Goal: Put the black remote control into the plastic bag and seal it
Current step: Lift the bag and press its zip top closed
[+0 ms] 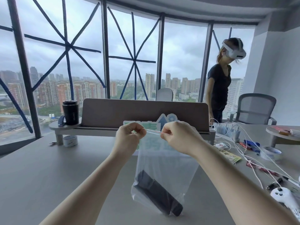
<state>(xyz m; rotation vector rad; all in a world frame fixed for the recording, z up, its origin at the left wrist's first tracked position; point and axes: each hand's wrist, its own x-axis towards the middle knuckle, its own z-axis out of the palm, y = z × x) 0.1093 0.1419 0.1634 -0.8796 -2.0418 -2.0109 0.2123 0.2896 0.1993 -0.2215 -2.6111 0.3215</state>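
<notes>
In the centre of the frame a clear, thin plastic zip bag hangs from two bare hands above the grey table. The long black remote control is already inside, lying slanted across the bottom of the bag in the lower centre, its lower end pushing into the bottom right corner. The left hand pinches the left end of the bag's top edge between thumb and curled fingers; the right hand pinches the same edge a little to the right. Between them runs the thin red-lined zip strip, pulled taut. Whether the strip is already pressed shut along this stretch is too fine to tell.

The step in hand looks to be the sealing. To do it well, keep one pinch anchoring an end and slide the other along the strip with firm, even pressure, both tracks lined up, right out to the far corner. The remote's weight pulls the bag down, which helps keep the edge straight; a crease or skipped stretch would leave a gap.
</notes>
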